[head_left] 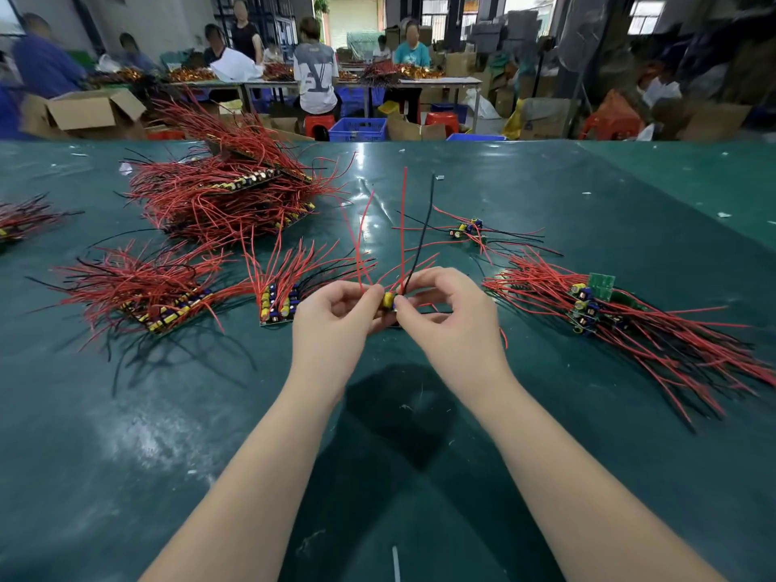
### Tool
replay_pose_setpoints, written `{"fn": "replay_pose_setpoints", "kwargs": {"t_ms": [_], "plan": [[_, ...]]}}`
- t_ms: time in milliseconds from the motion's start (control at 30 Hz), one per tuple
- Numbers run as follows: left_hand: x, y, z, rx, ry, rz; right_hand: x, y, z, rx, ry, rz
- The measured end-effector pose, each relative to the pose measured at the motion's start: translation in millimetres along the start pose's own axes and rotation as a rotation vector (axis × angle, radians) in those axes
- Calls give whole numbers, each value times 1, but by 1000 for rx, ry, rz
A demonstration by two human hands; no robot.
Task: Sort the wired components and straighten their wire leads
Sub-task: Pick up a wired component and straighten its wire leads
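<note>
Far left edge of the green table (588, 413): a small bundle of red leads (21, 218), partly cut off by the frame.

Left-centre: a flat pile of wired boards (142, 287), and behind it the big heap (222, 195), red leads splayed every way. A smaller stack (279, 302) stands just left of the hands, leads pointing up and away.

Centre, held above the table: the wired component (388, 299), a small board with a yellow capacitor. Left hand (336, 312) pinches it at its left side, fingers curled. Right hand (445, 308) pinches it at its right side, thumb and forefinger closed near the roots of the leads. Its red leads (403, 220) and one black lead (426, 228) rise nearly upright, slightly bowed.

Handling, as a judgement: very light; the board is rigid, the leads soft and springy, likely to keep a bend. Solder joints look like the weak point, so hold the board edge and stroke each lead from root to tip without tugging.

Right-centre: a few loose components (468, 229). Right: a sorted pile (588, 304), leads trailing to the right.
</note>
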State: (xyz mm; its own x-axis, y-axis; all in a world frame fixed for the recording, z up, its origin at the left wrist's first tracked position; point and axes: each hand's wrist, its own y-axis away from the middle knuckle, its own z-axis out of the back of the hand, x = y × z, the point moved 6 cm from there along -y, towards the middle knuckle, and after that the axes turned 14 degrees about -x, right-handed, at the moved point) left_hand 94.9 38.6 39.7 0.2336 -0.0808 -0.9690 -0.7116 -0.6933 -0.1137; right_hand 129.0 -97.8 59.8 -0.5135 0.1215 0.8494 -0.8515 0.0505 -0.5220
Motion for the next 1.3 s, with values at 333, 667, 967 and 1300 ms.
{"fn": "replay_pose_setpoints", "kwargs": {"t_ms": [333, 667, 967, 1300], "plan": [[7, 1, -8, 26, 404, 334, -5, -3, -1, -29, -240, -112], [3, 3, -10, 56, 354, 263, -16, -5, -1, -15, -311, -255], [5, 5, -13, 142, 325, 277, -18, -2, -7, 31, -494, -400], [4, 7, -17, 219, 347, 272, -29, 2, -13, 35, -848, -786]]}}
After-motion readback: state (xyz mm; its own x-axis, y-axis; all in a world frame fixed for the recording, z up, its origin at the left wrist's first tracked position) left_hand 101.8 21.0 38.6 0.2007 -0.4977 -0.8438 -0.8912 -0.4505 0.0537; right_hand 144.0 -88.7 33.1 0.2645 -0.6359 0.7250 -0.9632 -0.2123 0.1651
